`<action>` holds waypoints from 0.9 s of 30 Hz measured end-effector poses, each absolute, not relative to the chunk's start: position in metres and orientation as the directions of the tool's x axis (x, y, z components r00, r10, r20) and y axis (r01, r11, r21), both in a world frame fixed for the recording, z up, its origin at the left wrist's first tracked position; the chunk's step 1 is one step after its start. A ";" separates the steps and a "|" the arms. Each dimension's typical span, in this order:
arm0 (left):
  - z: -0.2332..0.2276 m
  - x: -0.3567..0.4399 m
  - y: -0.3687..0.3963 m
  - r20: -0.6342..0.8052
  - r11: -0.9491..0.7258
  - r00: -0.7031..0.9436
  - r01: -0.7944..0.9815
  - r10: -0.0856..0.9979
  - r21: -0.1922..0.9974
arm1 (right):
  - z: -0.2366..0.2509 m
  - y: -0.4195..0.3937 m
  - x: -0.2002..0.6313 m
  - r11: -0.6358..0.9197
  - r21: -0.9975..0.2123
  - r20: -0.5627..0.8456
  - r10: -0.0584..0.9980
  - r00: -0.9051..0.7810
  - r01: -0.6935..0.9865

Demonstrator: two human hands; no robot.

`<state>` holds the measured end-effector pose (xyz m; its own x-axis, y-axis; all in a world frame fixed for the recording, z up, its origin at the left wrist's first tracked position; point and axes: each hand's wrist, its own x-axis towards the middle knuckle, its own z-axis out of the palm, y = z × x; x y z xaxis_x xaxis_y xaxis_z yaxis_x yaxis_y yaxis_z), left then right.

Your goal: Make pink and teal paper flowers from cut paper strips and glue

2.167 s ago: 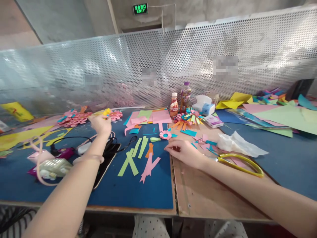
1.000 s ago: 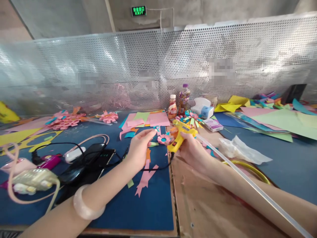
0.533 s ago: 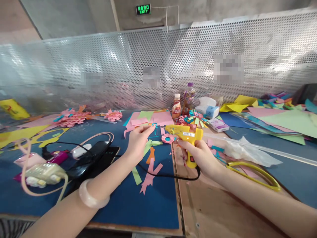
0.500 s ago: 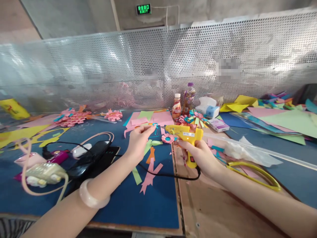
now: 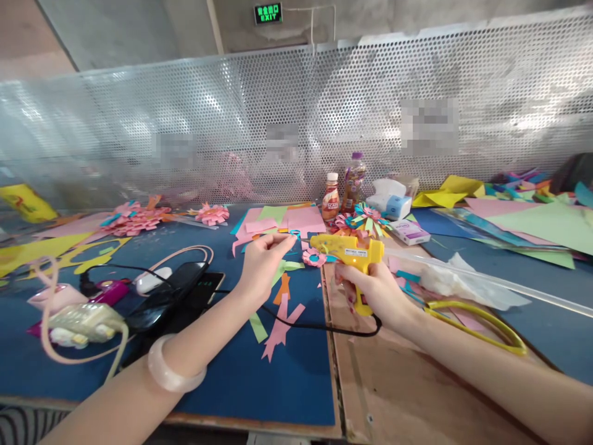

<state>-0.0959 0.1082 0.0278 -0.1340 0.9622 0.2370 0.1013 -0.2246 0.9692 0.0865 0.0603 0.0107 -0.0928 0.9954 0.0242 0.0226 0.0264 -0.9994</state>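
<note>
My right hand point(image 5: 370, 293) grips the handle of a yellow hot glue gun point(image 5: 348, 250), nozzle pointing left; a clear glue stick point(image 5: 486, 281) trails from its back to the right and a black cord point(image 5: 324, 326) runs from its handle. My left hand point(image 5: 263, 262) pinches a small blue paper piece point(image 5: 293, 234) at its fingertips, right at the gun's nozzle. Just beyond the nozzle, a small pink paper flower point(image 5: 313, 257) with a blue centre lies on the table. Loose green, pink and orange paper strips point(image 5: 278, 309) lie beneath my hands.
Two drink bottles point(image 5: 343, 191), a tissue box point(image 5: 389, 201) and colourful paper flowers point(image 5: 361, 217) stand behind. Yellow-handled scissors point(image 5: 477, 318) lie right. A phone point(image 5: 176, 296), cables and a second glue gun point(image 5: 78, 318) lie left. Paper sheets point(image 5: 523, 219) cover the right side.
My left hand fetched the yellow glue gun from the far left and my right hand took it. The gun turned level, nozzle at the blue piece now pinched in my left fingers.
</note>
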 end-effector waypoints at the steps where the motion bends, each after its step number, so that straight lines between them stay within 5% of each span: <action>1: 0.027 -0.096 0.108 0.245 -0.232 -0.130 0.108 0.961 0.967 | 0.010 0.060 0.087 0.030 -0.999 0.028 0.995 -0.098 0.020; 27: 0.024 -0.097 0.109 0.260 -0.247 -0.124 0.112 0.958 0.963 | 0.011 0.060 0.086 0.074 -0.997 0.070 0.990 -0.122 0.029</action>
<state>-0.0972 0.1088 0.0242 -0.1238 0.9577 0.2599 0.1123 -0.2467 0.9626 0.0864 0.0604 0.0107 -0.1218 0.9901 0.0703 0.0289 0.0743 -0.9968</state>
